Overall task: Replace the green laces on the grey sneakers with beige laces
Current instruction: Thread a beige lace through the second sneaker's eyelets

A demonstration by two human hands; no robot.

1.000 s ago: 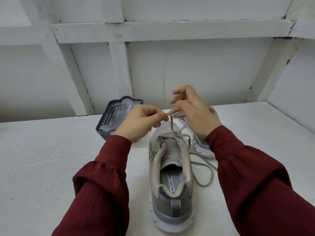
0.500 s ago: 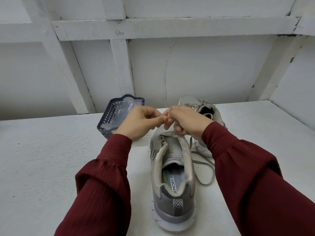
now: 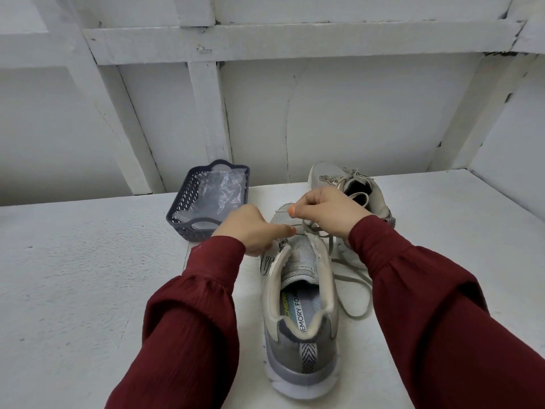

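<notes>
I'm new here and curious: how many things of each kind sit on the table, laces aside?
Grey sneakers: 2
Dark basket: 1
Clear plastic bag, inside the basket: 1
Total: 4

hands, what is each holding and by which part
Both pinch the beige lace near the sneaker's top eyelets: left hand low at the tongue, right hand a raised strand.

The right hand [image 3: 327, 214] hides the near sneaker's [image 3: 300, 320] toe and part of the beige lace [image 3: 351, 280].
</notes>
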